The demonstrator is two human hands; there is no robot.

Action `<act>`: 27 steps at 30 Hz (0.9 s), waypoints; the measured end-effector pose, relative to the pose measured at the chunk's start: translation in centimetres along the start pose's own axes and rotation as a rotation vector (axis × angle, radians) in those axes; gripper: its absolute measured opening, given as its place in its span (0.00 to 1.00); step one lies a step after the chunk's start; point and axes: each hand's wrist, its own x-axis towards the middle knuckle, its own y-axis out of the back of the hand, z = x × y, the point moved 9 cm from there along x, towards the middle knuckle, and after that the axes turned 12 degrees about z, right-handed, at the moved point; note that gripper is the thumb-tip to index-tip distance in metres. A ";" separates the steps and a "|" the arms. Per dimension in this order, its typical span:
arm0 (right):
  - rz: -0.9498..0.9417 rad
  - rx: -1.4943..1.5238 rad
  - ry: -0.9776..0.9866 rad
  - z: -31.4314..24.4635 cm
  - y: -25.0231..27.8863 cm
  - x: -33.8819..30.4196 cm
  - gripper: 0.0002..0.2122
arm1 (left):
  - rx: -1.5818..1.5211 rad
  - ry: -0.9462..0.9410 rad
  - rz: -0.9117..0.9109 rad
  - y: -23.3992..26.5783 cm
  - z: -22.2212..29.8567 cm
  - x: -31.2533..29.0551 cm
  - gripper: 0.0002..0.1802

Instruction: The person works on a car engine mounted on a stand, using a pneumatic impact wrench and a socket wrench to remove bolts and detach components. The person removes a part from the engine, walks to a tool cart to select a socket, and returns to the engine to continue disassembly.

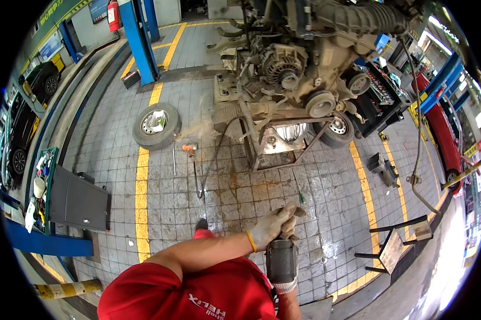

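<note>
My left hand [271, 228], in a pale work glove with a yellow band at the wrist, reaches across in front of me. Its fingers are closed at the front end of a dark boxy cordless power tool [281, 260]; what they pinch there is too small to make out. Beneath the tool is my right hand [287, 287], also gloved, gripping it. The tool's body covers most of that hand, leaving the white cuff in sight. Ahead, an engine [318, 69] with an alternator [284, 66] and pulleys sits on a metal frame stand [277, 162].
A wheel [168, 133] lies on the tiles, with an orange air tool [189, 149] and hose nearby. Another wheel [341, 130] is by the stand. Left is a grey cabinet [77, 200]; right, a small chair [392, 248] and a tool cart [382, 93]. A screwdriver [302, 197] lies ahead.
</note>
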 end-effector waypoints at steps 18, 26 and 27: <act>-0.047 0.042 0.145 -15.6 -17.3 13.3 0.24 | -0.080 -0.115 0.183 19.5 20.9 -6.8 0.31; -0.113 -0.001 -0.164 -15.2 -20.0 14.3 0.19 | -0.108 -0.006 -0.004 21.0 22.5 -5.4 0.36; -0.118 0.014 -0.209 -15.0 -19.7 14.5 0.18 | -0.115 0.018 -0.006 20.4 22.6 -5.2 0.36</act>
